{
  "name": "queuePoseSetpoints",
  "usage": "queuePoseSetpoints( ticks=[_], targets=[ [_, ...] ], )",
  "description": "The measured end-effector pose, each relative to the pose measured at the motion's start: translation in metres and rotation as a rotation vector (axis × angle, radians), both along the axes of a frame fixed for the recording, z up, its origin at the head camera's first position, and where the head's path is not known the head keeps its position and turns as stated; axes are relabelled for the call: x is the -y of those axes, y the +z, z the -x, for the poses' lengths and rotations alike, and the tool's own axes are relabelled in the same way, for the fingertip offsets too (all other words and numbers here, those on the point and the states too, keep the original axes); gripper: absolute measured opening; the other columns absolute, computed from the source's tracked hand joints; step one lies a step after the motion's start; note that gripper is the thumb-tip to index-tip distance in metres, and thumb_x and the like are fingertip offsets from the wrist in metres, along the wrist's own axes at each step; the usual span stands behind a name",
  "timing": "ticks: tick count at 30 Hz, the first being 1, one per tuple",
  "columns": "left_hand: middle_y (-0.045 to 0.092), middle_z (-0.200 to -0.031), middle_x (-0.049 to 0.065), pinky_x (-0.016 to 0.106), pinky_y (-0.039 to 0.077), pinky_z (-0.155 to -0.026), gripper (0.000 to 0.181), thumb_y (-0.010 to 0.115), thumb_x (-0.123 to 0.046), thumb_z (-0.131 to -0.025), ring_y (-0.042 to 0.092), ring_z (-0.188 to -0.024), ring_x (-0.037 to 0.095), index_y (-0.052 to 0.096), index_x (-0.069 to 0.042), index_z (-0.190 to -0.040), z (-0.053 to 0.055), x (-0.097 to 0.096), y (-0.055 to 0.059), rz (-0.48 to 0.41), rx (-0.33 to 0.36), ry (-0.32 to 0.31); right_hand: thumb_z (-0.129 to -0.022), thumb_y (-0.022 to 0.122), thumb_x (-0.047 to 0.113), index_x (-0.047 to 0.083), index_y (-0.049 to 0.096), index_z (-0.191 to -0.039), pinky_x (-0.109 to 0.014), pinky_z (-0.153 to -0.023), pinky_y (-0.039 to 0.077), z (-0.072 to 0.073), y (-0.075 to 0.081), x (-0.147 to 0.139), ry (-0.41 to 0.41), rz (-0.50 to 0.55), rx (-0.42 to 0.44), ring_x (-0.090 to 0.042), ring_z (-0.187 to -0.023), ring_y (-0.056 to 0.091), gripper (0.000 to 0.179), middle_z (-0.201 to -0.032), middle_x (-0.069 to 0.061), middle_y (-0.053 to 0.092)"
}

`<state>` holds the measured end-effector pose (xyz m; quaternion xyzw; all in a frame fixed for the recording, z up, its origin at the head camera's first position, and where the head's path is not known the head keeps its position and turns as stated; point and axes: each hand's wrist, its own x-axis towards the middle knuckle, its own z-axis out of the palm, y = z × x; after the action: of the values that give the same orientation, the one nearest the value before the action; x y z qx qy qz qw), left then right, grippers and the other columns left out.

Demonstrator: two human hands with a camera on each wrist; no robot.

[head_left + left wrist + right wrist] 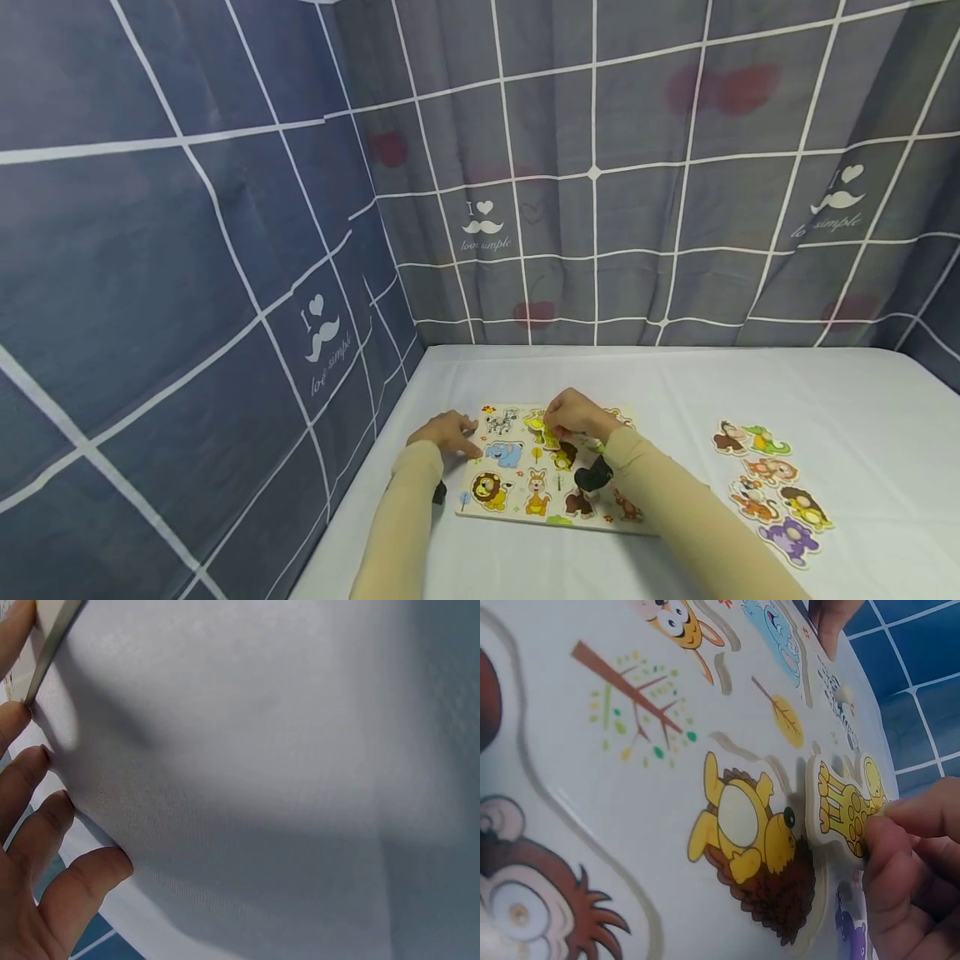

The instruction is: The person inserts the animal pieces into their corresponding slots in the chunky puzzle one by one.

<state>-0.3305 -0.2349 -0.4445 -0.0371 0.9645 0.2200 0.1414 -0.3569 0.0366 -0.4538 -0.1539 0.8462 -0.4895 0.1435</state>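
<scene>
A wooden animal puzzle board (517,504) lies flat on the white table. My right hand (577,414) is over its upper middle, pinching a yellow giraffe piece (847,802) between thumb and fingertips. In the right wrist view the giraffe is tilted at its recess, beside the printed hedgehog (765,847); whether it is seated cannot be told. At the board's left edge rests my left hand (447,432), its fingers (56,817) spread and touching the edge and cloth. Near it on the board are a zebra (501,422), an elephant (504,454) and a lion (491,492).
Several loose animal pieces lie right of the board, among them a crocodile (767,440), a tiger (753,500), a hedgehog (806,508) and a purple animal (789,540). Dark gridded curtains (555,217) stand behind and left of the table.
</scene>
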Motion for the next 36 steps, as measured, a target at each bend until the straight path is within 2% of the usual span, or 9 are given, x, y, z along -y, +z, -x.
queuePoseSetpoints(
  ticks=[6, 15, 21, 36],
  targets=[
    [0.054, -0.149, 0.006, 0.054, 0.039, -0.115, 0.071, 0.089, -0.035, -0.074, 0.046, -0.141, 0.034, 0.062, -0.023, -0.138, -0.001, -0.002, 0.003, 0.018, -0.004, -0.016, -0.093, 0.061, -0.001, -0.006, 0.074, -0.080, -0.030, -0.055, 0.053, 0.004, -0.002, 0.000, -0.029, 0.006, 0.011, -0.014, -0.053, 0.055, 0.019, -0.059, -0.006, 0.061],
    [0.055, -0.148, 0.006, 0.052, 0.039, -0.116, 0.068, 0.089, -0.034, -0.074, 0.046, -0.141, 0.033, 0.064, -0.022, -0.136, 0.000, -0.003, 0.001, 0.013, -0.004, -0.032, -0.096, 0.058, 0.003, -0.005, 0.069, -0.072, -0.027, -0.049, 0.036, 0.007, -0.008, 0.007, -0.007, 0.010, 0.027, -0.014, -0.048, 0.042, 0.028, -0.053, -0.003, 0.054],
    [0.054, -0.149, 0.006, 0.053, 0.037, -0.117, 0.069, 0.089, -0.033, -0.074, 0.045, -0.142, 0.034, 0.063, -0.021, -0.137, -0.001, 0.000, 0.002, 0.003, -0.009, -0.027, -0.095, 0.060, 0.003, -0.005, 0.072, -0.078, -0.025, -0.050, 0.041, 0.011, -0.009, 0.011, -0.030, -0.006, 0.025, -0.013, -0.051, 0.049, 0.023, -0.058, -0.004, 0.059],
    [0.054, -0.150, 0.005, 0.053, 0.037, -0.117, 0.070, 0.090, -0.033, -0.072, 0.044, -0.142, 0.034, 0.063, -0.023, -0.137, 0.002, 0.000, 0.001, -0.007, 0.003, -0.011, -0.092, 0.063, 0.003, -0.002, 0.073, -0.079, -0.024, -0.052, 0.047, 0.018, -0.010, 0.014, -0.070, -0.033, 0.033, -0.013, -0.055, 0.054, 0.018, -0.061, -0.005, 0.062]
  ],
)
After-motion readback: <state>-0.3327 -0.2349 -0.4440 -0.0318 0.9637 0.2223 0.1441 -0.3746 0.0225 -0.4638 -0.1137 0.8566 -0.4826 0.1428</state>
